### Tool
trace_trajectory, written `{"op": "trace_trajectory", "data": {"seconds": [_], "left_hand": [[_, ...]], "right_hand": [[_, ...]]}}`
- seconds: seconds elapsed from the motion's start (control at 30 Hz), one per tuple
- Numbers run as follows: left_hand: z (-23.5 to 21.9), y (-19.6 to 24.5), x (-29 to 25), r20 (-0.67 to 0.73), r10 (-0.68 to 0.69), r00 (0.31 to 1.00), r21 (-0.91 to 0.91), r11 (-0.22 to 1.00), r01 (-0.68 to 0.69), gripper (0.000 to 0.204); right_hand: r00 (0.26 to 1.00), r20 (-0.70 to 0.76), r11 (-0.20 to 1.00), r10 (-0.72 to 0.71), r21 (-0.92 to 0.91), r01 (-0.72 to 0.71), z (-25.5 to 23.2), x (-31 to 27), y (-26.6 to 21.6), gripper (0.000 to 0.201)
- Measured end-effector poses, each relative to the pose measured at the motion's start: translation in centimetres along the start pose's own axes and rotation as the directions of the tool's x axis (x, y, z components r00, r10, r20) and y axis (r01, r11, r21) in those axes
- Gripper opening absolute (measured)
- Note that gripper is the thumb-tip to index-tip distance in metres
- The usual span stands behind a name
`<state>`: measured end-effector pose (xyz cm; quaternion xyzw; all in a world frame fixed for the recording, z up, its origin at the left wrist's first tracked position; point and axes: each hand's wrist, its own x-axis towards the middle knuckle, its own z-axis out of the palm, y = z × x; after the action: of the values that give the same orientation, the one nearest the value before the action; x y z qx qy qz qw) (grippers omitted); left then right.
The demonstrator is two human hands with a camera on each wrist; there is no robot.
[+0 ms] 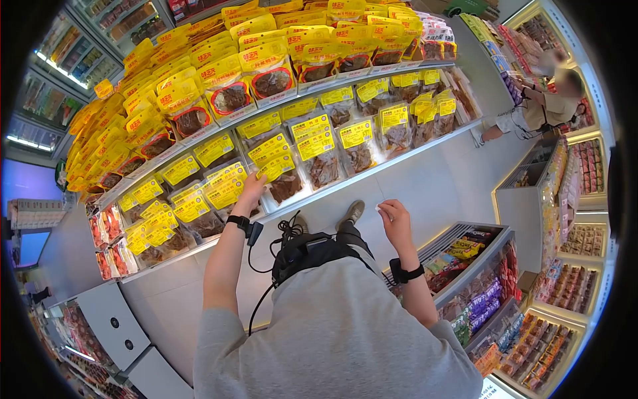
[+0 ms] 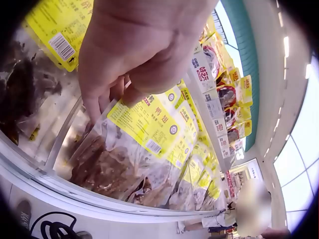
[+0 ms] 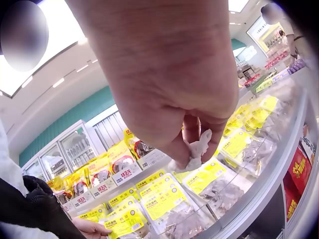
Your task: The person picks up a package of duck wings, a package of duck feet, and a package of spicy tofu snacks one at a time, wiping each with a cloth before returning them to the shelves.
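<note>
My left hand (image 1: 252, 191) is at the shelf's front row, its fingertips at the corner of a clear package with a yellow label (image 1: 276, 167) and dark brown contents. In the left wrist view the thumb and fingers of that hand (image 2: 134, 55) pinch the package's top corner (image 2: 149, 124); the fingertips behind it are partly hidden. Away from the shelf, above the floor, my right hand (image 1: 397, 223) holds a small crumpled white piece (image 1: 378, 208). The right wrist view shows this white piece (image 3: 199, 148) pinched between the thumb and fingers of the hand (image 3: 174, 99).
Yellow pouches (image 1: 269, 60) fill the upper tier behind a price-label strip. More clear packages (image 1: 359, 143) line the lower tier. A grey bin of snacks (image 1: 508, 266) stands at my right. Another person (image 1: 558, 106) is at the far right. Black cables (image 1: 287, 229) hang at my waist.
</note>
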<state>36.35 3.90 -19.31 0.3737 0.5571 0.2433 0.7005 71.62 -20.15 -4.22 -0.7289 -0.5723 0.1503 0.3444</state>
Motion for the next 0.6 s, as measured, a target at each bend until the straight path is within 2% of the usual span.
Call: {"op": "trace_trajectory", "data": {"seconds": [0.03,0.1,0.13,0.17,0.3,0.33,0.37,0.4,0.47,0.5,0.57,0.6], "left_hand": [[0.0,-0.2,0.2,-0.015,-0.023,1.000,0.157,0.987,0.025,0.037],[0.4,-1.0,0.6,-0.030,0.006,1.000,0.192,0.981,0.000,0.033],[0.6,-1.1,0.7,-0.111,0.173,0.979,0.442,0.891,-0.107,0.034],[0.7,-1.2,0.8,-0.143,0.349,0.926,0.668,0.725,-0.170,0.037],[2.3,1.7,-1.4,-0.204,0.369,0.907,0.662,0.734,-0.150,0.044],[2.5,1.8,-2.0,-0.161,0.561,0.812,0.756,0.599,-0.264,0.044],[2.9,2.0,-2.4,-0.092,0.724,0.683,0.831,0.434,-0.347,0.044],[3.1,2.3,-2.7,-0.089,0.725,0.683,0.828,0.435,-0.354,0.044],[2.8,2.5,-2.7,-0.019,0.736,0.677,0.878,0.336,-0.342,0.041],[2.6,2.4,-2.7,-0.016,0.737,0.676,0.877,0.335,-0.344,0.041],[2.2,2.0,-2.5,0.033,0.679,0.733,0.854,0.362,-0.374,0.038],[2.1,1.7,-2.4,0.038,0.681,0.731,0.853,0.359,-0.378,0.038]], "right_hand": [[1.000,-0.002,1.000,0.005,-0.003,-0.005,-0.1,0.0,-0.1,0.012],[1.000,0.012,1.000,0.021,-0.004,-0.021,0.0,-0.1,-0.3,0.012],[1.000,0.015,1.000,0.024,-0.004,-0.024,0.0,-0.1,-0.3,0.012],[0.999,0.018,1.000,0.027,-0.003,-0.027,0.2,-0.1,-0.2,0.012],[0.999,0.033,1.000,0.027,0.000,-0.027,0.6,0.4,0.5,0.012],[0.999,0.029,1.000,0.027,-0.005,-0.027,0.5,0.6,0.5,0.012],[0.999,0.034,1.000,0.030,0.004,-0.030,0.4,0.9,0.4,0.012],[0.999,0.040,0.999,0.033,0.013,-0.034,0.3,1.2,0.4,0.012],[0.999,0.036,1.000,0.028,0.013,-0.028,0.2,1.7,0.7,0.012],[0.999,0.036,1.000,0.021,0.018,-0.022,0.3,2.0,0.8,0.013],[0.999,0.041,0.999,0.024,0.028,-0.025,0.3,2.4,1.2,0.013],[0.998,0.049,0.999,0.028,0.039,-0.030,0.2,2.6,1.4,0.012]]}}
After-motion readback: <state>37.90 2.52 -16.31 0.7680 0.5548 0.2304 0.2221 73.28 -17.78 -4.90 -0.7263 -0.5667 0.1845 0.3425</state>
